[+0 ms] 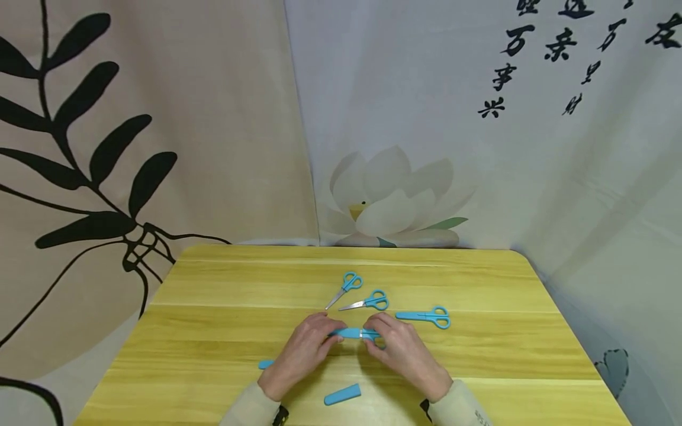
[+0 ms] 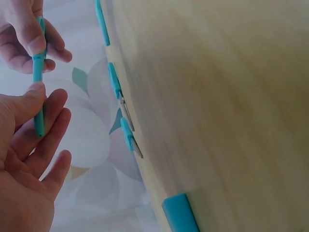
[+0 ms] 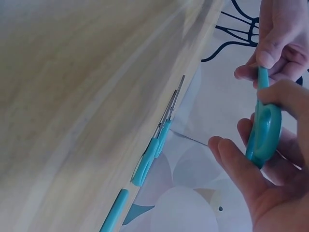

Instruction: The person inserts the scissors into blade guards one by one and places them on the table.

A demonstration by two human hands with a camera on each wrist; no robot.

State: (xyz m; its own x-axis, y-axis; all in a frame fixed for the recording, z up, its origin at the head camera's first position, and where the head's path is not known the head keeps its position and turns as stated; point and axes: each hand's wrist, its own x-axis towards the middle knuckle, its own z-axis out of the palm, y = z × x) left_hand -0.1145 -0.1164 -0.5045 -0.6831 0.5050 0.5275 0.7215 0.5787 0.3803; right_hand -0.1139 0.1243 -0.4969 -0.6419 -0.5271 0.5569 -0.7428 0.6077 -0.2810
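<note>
My left hand (image 1: 305, 350) pinches a blue blade cover (image 1: 349, 333) between thumb and fingers. From the other end my right hand (image 1: 406, 350) grips the blue handle of a pair of scissors (image 3: 275, 133). The cover sits over the blades, with a thin pale strip showing between it and the handle in the head view. In the left wrist view, cover and scissors form one line from hand to hand, held up off the wooden table (image 1: 213, 307). Part of the handle is hidden behind the right fingers.
Two uncovered scissors, one farther back (image 1: 347, 286) and one nearer (image 1: 376, 302), lie beyond the hands. Covered scissors (image 1: 418, 316) lie to the right. A loose blue cover (image 1: 343, 394) is in front, and another blue piece (image 1: 264, 364) shows partly behind the left wrist.
</note>
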